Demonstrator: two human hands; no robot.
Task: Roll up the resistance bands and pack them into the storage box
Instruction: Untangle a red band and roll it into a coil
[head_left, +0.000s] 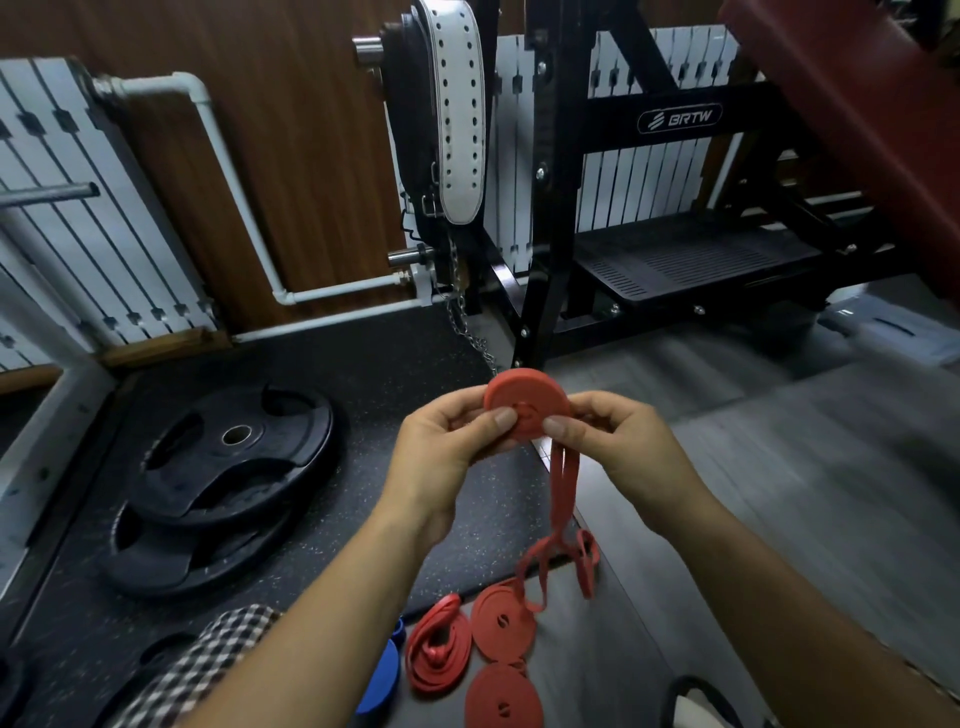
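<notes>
Red band coil (524, 410) held upright at chest height, pinched between left hand (441, 447) and right hand (618, 447), thumbs pressed on its face. Loose tail (563, 499) hung below grip toward floor. Two rolled red bands (501, 629) laid flat beneath, loosely folded red band (439, 654) beside them. Weight plates (223, 478) stacked left of grip.

Two hands meet at centre frame, the left hand (447, 441) and right hand (618, 441) pinching a rolled band (524, 402) between them, its loose tail (563, 499) hanging to the floor. Below lie two rolled coils (501, 629), a loose band (439, 654) to their left. Stacked weight plates (223, 483) sit far left; a machine frame (561, 208) stands behind.
</notes>
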